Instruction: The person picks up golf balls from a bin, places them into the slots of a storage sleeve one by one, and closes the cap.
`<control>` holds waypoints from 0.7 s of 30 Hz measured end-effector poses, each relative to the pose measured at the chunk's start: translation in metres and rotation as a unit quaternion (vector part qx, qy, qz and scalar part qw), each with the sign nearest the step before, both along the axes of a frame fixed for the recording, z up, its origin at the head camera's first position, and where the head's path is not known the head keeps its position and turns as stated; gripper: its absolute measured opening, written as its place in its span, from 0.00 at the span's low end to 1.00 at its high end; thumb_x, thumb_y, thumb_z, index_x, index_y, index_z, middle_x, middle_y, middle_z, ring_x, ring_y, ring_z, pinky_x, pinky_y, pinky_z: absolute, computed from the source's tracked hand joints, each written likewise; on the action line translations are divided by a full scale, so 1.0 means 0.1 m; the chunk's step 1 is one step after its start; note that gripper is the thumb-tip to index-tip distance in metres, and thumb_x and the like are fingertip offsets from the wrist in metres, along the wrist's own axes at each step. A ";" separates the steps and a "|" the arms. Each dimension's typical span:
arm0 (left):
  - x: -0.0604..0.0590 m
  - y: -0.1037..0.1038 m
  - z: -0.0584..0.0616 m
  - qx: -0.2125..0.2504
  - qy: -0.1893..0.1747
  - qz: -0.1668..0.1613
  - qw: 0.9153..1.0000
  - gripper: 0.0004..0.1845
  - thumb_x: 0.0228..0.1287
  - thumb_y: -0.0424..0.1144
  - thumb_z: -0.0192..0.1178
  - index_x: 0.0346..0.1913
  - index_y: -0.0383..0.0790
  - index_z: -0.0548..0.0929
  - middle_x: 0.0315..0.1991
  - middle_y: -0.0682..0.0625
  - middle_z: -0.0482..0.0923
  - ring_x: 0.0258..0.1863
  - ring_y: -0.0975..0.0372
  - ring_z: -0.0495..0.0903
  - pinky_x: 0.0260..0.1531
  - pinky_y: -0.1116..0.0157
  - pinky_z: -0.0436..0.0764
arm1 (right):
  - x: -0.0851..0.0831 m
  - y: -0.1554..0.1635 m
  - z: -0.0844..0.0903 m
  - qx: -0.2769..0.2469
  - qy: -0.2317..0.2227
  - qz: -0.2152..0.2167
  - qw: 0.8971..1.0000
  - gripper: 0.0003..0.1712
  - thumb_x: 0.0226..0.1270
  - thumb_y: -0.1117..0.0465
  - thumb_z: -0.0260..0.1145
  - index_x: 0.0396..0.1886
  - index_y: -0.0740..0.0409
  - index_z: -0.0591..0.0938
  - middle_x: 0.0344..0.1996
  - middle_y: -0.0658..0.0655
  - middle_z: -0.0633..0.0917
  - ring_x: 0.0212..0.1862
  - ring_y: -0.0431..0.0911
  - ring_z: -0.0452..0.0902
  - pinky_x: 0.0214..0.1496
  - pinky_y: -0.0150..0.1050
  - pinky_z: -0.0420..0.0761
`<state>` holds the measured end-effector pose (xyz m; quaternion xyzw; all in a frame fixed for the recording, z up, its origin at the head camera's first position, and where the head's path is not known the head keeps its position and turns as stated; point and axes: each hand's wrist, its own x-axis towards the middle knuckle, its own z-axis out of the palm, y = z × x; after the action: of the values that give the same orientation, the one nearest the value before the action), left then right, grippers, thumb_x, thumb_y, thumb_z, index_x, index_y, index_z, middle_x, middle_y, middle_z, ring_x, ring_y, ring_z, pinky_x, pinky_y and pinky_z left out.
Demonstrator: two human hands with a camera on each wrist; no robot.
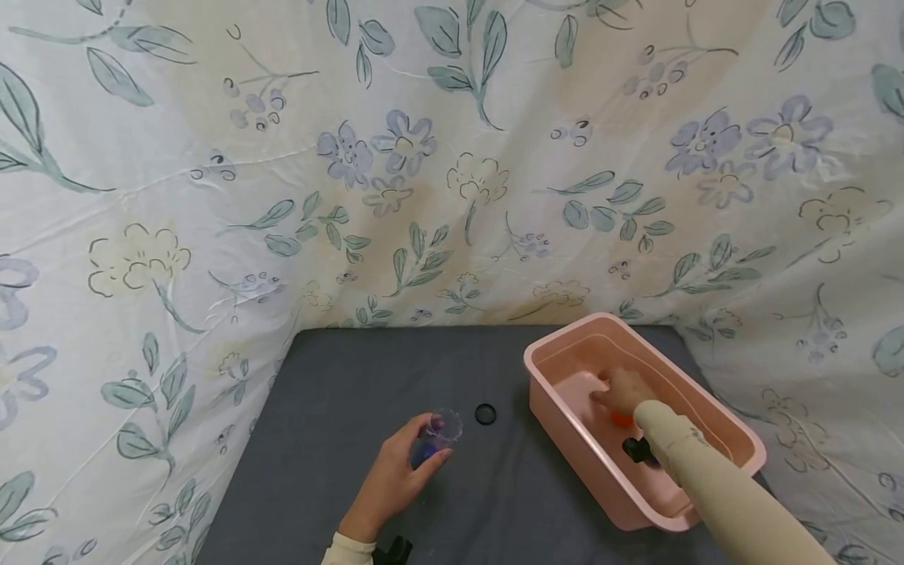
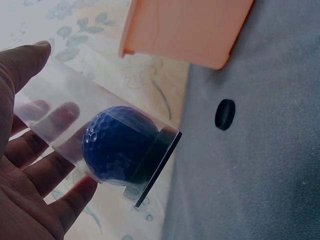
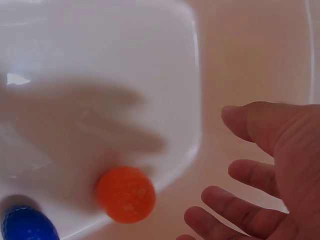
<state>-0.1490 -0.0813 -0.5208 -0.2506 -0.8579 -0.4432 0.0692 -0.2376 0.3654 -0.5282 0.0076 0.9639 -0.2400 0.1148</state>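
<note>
1. Head view: the left hand stands a clear tube upright near the front edge of the tabletop, fingers curled round it, with a blue ball inside. A small black cap lies just beside it, toward the pink tub at the right edge. The right hand reaches down into the tub, over an orange ball. To do this well, I judge the tube should stay upright and unmoving while the other hand works.

2. Left wrist view: the fingers wrap the tube and show through its wall. The blue ball rests against the black end cap, so that end looks closed. A light grip seems enough, since the thin wall might flex if squeezed.

3. Right wrist view: the right hand is spread, fingers relaxed, and has hold of nothing. The orange ball lies near the fingertips, apart from them, on the tub floor, and a second blue ball lies beside it. The orange ball could roll, so closing thumb and fingers on it from opposite sides looks safest.
</note>
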 end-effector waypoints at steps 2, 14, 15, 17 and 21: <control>0.00 0.00 0.00 0.000 -0.001 0.000 1.000 0.23 0.69 0.51 0.69 0.63 0.55 0.77 0.56 0.63 0.82 0.54 0.70 0.82 0.54 0.59 0.86 | -0.01 0.01 -0.02 0.001 -0.012 -0.003 1.000 0.31 0.67 0.56 0.72 0.61 0.76 0.78 0.56 0.77 0.82 0.53 0.66 0.81 0.59 0.64 0.80; 0.02 -0.02 -0.01 -0.005 -0.002 0.002 1.000 0.24 0.69 0.52 0.69 0.64 0.54 0.77 0.57 0.62 0.82 0.54 0.70 0.82 0.56 0.59 0.85 | -0.03 0.10 -0.18 0.041 -0.054 0.000 0.998 0.31 0.67 0.56 0.65 0.61 0.76 0.76 0.56 0.77 0.81 0.49 0.62 0.80 0.56 0.59 0.81; 0.02 -0.02 -0.02 -0.005 -0.002 0.002 1.000 0.24 0.69 0.52 0.69 0.64 0.54 0.77 0.57 0.62 0.82 0.54 0.70 0.82 0.56 0.59 0.85 | -0.03 0.10 -0.20 0.052 -0.051 0.002 0.997 0.29 0.67 0.57 0.65 0.60 0.75 0.77 0.54 0.76 0.82 0.49 0.62 0.81 0.56 0.59 0.81; 0.02 -0.02 -0.02 -0.005 -0.001 0.002 1.000 0.24 0.69 0.52 0.69 0.64 0.54 0.77 0.57 0.62 0.82 0.55 0.70 0.82 0.56 0.59 0.85 | -0.03 0.11 -0.24 0.073 -0.049 0.006 0.996 0.25 0.66 0.58 0.63 0.55 0.74 0.79 0.48 0.74 0.84 0.46 0.62 0.81 0.52 0.59 0.81; 0.02 -0.02 -0.03 -0.004 -0.001 0.002 1.000 0.24 0.69 0.53 0.68 0.63 0.55 0.76 0.57 0.63 0.82 0.55 0.70 0.82 0.57 0.58 0.85 | -0.02 0.10 -0.34 0.116 -0.041 0.018 0.992 0.09 0.64 0.64 0.61 0.39 0.66 0.81 0.33 0.64 0.82 0.34 0.56 0.78 0.36 0.51 0.79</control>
<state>-0.1472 -0.0837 -0.5235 -0.2485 -0.8605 -0.4395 0.0684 -0.2401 0.3750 -0.5620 0.0138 0.9797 -0.1237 0.1573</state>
